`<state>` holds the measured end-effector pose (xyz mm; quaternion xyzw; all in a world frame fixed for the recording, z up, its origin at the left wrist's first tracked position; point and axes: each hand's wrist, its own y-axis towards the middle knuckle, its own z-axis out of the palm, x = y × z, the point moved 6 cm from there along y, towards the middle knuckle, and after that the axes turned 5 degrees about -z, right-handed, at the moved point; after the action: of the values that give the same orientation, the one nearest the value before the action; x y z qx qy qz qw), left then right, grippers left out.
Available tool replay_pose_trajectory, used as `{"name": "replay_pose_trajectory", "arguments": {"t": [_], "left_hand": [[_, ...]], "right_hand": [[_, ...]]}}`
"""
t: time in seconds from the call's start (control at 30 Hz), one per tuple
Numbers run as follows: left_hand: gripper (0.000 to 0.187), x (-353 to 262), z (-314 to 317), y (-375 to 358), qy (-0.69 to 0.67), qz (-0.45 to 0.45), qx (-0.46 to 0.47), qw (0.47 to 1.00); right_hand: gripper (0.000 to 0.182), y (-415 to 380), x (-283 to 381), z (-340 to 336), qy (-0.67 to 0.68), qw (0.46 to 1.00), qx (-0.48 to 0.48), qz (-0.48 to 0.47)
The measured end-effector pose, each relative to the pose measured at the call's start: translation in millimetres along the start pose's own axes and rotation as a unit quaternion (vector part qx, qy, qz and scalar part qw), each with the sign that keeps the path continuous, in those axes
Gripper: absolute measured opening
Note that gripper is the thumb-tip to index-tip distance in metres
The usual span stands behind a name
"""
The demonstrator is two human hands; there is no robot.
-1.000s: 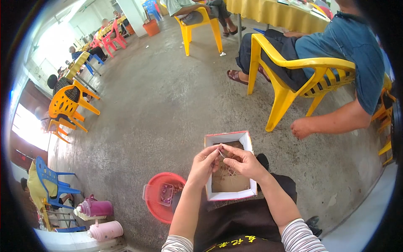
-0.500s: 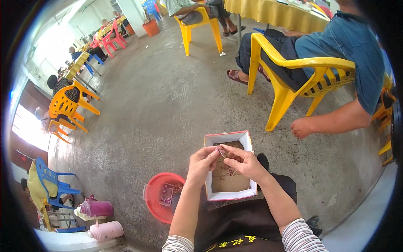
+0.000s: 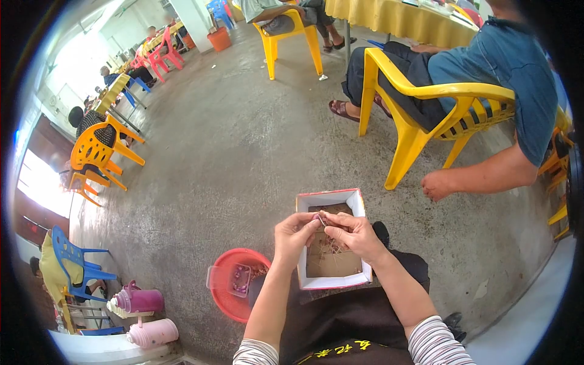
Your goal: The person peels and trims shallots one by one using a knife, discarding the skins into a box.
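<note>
Both my hands are together above a shallow white-walled cardboard box [image 3: 333,283] on my lap. Between the fingertips of my left hand [image 3: 296,233] is a small purple shallot [image 3: 317,218], partly hidden by the fingers. My right hand [image 3: 356,235] is pinched close against it. A thin pale sliver shows at the right fingertips, too small to name. Dry stringy scraps [image 3: 331,246] lie on the brown bottom of the box. Left of the box, a red plastic basket [image 3: 226,303] holds a clear tub [image 3: 241,278] with small purple pieces and more reddish-brown bits beside it.
A person in a blue shirt sits in a yellow chair [image 3: 409,143] at right, one arm [image 3: 483,178] hanging near the box. Two thermos jugs, one magenta [image 3: 141,299] and one pink [image 3: 153,334], stand at lower left. Tables and occupied chairs line the grey floor [image 3: 201,140].
My fingers have shifted slightly around the shallot, and my right fingertips have drawn closer in. The box, the basket and the seated person stay put.
</note>
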<state>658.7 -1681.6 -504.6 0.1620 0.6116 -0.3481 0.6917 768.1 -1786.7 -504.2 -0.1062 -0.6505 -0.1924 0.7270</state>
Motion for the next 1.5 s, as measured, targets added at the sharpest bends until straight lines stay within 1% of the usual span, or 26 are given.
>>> {"name": "replay_pose_trajectory", "arguments": {"t": [0.03, 0.13, 0.17, 0.27, 0.33, 0.37, 0.43, 0.47, 0.53, 0.57, 0.6, 0.63, 0.67, 0.73, 0.77, 0.87, 0.97, 1.03, 1.07, 1.1, 1.2, 1.23, 1.3, 1.37, 1.4, 1.5], "left_hand": [[0.010, 0, 0, 0, 0.012, 0.003, -0.011, 1.000], [0.010, 1, 0, 0, 0.078, 0.038, -0.045, 0.995], [0.010, 3, -1, 1, 0.105, 0.054, -0.056, 0.991], [0.011, -2, 4, 1, 0.178, 0.190, -0.056, 0.964], [0.012, 6, 2, 2, 0.078, 0.067, -0.035, 0.994], [0.012, 8, 4, 1, 0.026, 0.004, -0.024, 0.999], [0.015, 7, 8, 3, -0.090, -0.072, 0.018, 0.993], [0.016, 9, 11, 3, -0.148, -0.110, 0.039, 0.982], [0.024, 10, 12, 3, -0.176, -0.114, 0.076, 0.975], [0.028, 10, 13, 2, -0.189, -0.116, 0.095, 0.970], [0.029, 11, 12, 3, -0.212, -0.135, 0.096, 0.963], [0.030, 10, 13, 4, -0.235, -0.155, 0.097, 0.955], [0.031, 12, 12, 3, -0.258, -0.175, 0.097, 0.945], [0.028, 17, 10, 6, -0.273, -0.186, 0.117, 0.937], [0.027, 19, 10, 7, -0.280, -0.190, 0.127, 0.932], [0.019, 17, 7, 4, -0.262, -0.195, 0.110, 0.939], [0.018, 17, 4, 6, -0.219, -0.188, 0.156, 0.945], [0.019, 16, 6, 2, -0.195, -0.199, 0.144, 0.950], [0.019, 15, 7, 1, -0.184, -0.204, 0.138, 0.952], [0.019, 16, 8, 0, -0.189, -0.207, 0.141, 0.949], [0.020, 18, 11, 1, -0.205, -0.210, 0.149, 0.944], [0.020, 18, 12, 2, -0.211, -0.209, 0.148, 0.943], [0.020, 17, 13, 3, -0.216, -0.207, 0.137, 0.944], [0.020, 14, 15, 2, -0.216, -0.207, 0.115, 0.947], [0.020, 15, 15, 3, -0.223, -0.202, 0.120, 0.946], [0.020, 20, 11, 6, -0.235, -0.191, 0.127, 0.944]], "right_hand": [[0.037, 1, 2, 0, -0.010, 1.000, -0.007, -0.026], [0.035, -3, -7, 2, 0.106, 0.989, -0.029, 0.104], [0.035, -3, -8, 1, 0.133, 0.984, -0.035, 0.117], [0.033, -3, -11, 1, 0.196, 0.969, -0.047, 0.143], [0.033, -4, -6, 1, 0.212, 0.966, -0.047, 0.141], [0.032, -5, -3, 2, 0.244, 0.957, -0.043, 0.148], [0.032, -7, 3, 2, 0.308, 0.936, -0.036, 0.165], [0.031, -8, 4, 1, 0.321, 0.933, -0.024, 0.160], [0.030, -8, 6, 1, 0.345, 0.927, -0.001, 0.147], [0.030, -3, 11, -4, 0.216, 0.975, -0.005, 0.059], [0.031, 0, 16, -5, 0.082, 0.996, -0.008, -0.029], [0.031, 1, 26, -3, -0.055, 0.992, -0.012, -0.116], [0.032, 0, 31, -1, -0.141, 0.980, -0.008, -0.140], [0.033, -5, 45, 4, -0.307, 0.933, 0.001, -0.186], [0.033, -5, 45, 7, -0.307, 0.930, 0.008, -0.203], [0.039, -2, 38, 8, -0.212, 0.952, 0.026, -0.220], [0.036, 2, 30, -4, -0.077, 0.988, 0.037, -0.126], [0.033, 2, 24, -16, -0.014, 1.000, -0.021, 0.001], [0.032, 1, 19, -22, 0.018, 0.996, -0.050, 0.065], [0.030, 0, 12, -30, 0.023, 0.994, -0.057, 0.094], [0.033, 1, 14, -36, -0.018, 0.995, -0.080, 0.053], [0.035, 2, 12, -38, -0.111, 0.992, -0.062, 0.023], [0.039, 0, 3, -41, -0.293, 0.955, -0.025, -0.036], [0.043, -5, 0, -44, -0.381, 0.925, 0.012, -0.004], [0.045, -7, 0, -44, -0.424, 0.905, 0.031, 0.013], [0.045, -8, 17, -43, -0.274, 0.953, 0.029, 0.126]]}}
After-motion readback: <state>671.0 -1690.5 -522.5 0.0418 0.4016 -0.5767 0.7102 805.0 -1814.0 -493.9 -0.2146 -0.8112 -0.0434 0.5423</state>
